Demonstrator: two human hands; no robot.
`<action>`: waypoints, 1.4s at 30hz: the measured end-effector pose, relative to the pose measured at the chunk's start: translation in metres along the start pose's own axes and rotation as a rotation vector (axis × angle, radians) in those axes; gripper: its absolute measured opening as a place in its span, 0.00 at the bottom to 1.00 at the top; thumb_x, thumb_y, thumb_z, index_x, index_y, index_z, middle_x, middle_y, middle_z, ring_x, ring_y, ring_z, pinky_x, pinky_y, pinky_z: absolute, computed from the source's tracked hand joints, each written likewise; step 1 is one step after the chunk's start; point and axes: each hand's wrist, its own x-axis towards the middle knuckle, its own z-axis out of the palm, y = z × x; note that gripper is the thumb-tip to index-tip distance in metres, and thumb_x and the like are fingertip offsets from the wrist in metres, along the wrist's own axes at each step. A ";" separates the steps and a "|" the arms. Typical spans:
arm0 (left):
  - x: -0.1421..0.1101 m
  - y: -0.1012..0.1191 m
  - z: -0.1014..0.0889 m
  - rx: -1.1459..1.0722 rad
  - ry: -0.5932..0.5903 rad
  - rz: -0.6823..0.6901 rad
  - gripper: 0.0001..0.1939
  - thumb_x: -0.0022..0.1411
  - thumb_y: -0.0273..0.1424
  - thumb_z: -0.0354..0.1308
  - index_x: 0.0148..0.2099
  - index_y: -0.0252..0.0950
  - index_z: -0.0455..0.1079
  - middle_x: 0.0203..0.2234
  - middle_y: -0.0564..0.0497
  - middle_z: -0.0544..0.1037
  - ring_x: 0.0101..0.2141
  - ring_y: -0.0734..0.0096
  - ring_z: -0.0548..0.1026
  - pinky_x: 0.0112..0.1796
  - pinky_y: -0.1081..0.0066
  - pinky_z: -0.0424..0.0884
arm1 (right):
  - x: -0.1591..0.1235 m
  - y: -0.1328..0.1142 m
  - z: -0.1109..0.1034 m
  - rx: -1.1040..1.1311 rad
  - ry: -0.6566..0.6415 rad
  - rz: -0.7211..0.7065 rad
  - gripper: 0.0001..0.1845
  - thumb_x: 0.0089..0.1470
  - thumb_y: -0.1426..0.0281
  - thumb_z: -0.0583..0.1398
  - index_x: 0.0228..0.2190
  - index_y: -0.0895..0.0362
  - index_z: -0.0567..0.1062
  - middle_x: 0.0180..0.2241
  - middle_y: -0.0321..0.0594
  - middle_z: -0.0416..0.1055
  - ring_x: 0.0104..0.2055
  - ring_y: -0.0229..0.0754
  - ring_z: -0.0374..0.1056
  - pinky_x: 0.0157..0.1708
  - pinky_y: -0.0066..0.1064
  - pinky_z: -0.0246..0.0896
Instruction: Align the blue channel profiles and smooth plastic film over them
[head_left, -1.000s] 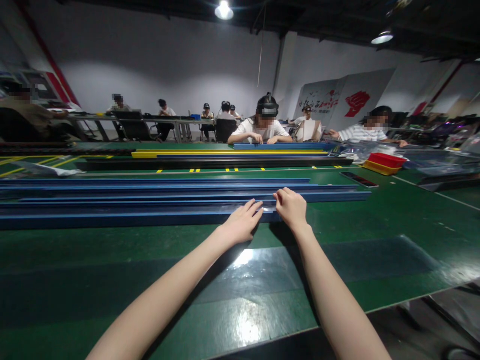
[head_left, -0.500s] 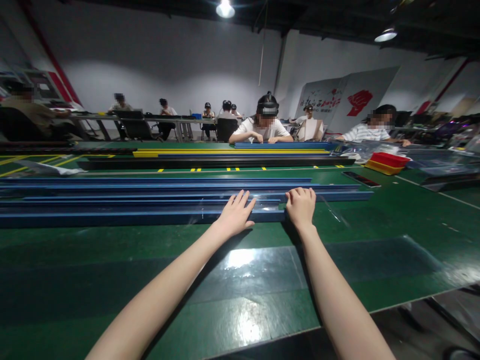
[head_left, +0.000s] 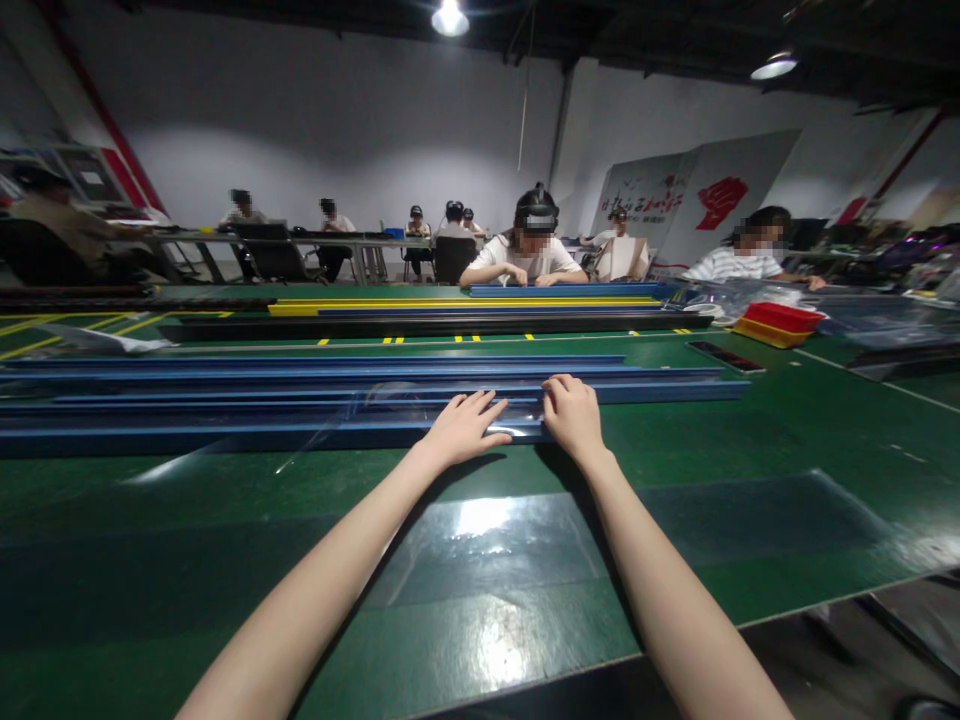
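Observation:
My left hand (head_left: pixel 466 428) lies with fingers spread on the near blue channel profile (head_left: pixel 225 438), close to its right end. At that end is my right hand (head_left: pixel 574 412), its fingers curled down over clear plastic film (head_left: pixel 534 410) that lies in the channel. The fingertips are partly hidden, so their exact hold is hard to see. More clear film (head_left: pixel 319 432) rises loosely over the channel to the left of my left hand. Just behind both hands run other long blue profiles (head_left: pixel 675 390), side by side.
A flat clear sheet (head_left: pixel 720 515) lies nearer me on the green table (head_left: pixel 825 430). Farther back are a black profile (head_left: pixel 450 325), a yellow profile (head_left: pixel 450 305), a phone (head_left: pixel 726 356) and a red and yellow tray (head_left: pixel 778 322). A co-worker (head_left: pixel 531 245) sits opposite.
My right hand has moved left, nearer my left hand. The film edge that stuck out right of it is gone from there, and loose film now shows at the left.

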 end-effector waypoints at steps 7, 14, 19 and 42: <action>0.000 0.001 0.002 0.002 0.014 0.002 0.33 0.61 0.51 0.37 0.62 0.37 0.51 0.60 0.44 0.54 0.59 0.61 0.53 0.55 0.59 0.51 | -0.003 -0.014 0.006 0.013 -0.198 -0.098 0.16 0.58 0.66 0.47 0.39 0.57 0.71 0.41 0.44 0.70 0.44 0.43 0.62 0.43 0.32 0.51; 0.002 0.000 -0.003 -0.081 -0.013 0.009 0.34 0.61 0.51 0.37 0.61 0.33 0.51 0.60 0.43 0.54 0.59 0.62 0.52 0.56 0.60 0.49 | -0.004 -0.011 0.008 -0.011 -0.240 -0.138 0.19 0.59 0.63 0.46 0.42 0.57 0.70 0.43 0.43 0.70 0.46 0.42 0.62 0.44 0.32 0.50; 0.002 -0.005 -0.012 -0.151 -0.028 -0.012 0.29 0.65 0.44 0.34 0.60 0.30 0.55 0.59 0.43 0.57 0.58 0.66 0.54 0.56 0.67 0.50 | -0.001 0.000 0.006 0.010 -0.256 -0.123 0.18 0.59 0.63 0.46 0.42 0.55 0.71 0.42 0.41 0.70 0.45 0.42 0.63 0.42 0.32 0.52; -0.001 0.000 -0.001 -0.023 0.102 -0.060 0.23 0.65 0.39 0.38 0.57 0.34 0.59 0.56 0.43 0.62 0.56 0.63 0.58 0.53 0.61 0.55 | -0.003 -0.025 0.006 0.028 -0.199 -0.230 0.20 0.59 0.66 0.45 0.44 0.60 0.70 0.46 0.46 0.69 0.48 0.41 0.62 0.48 0.31 0.50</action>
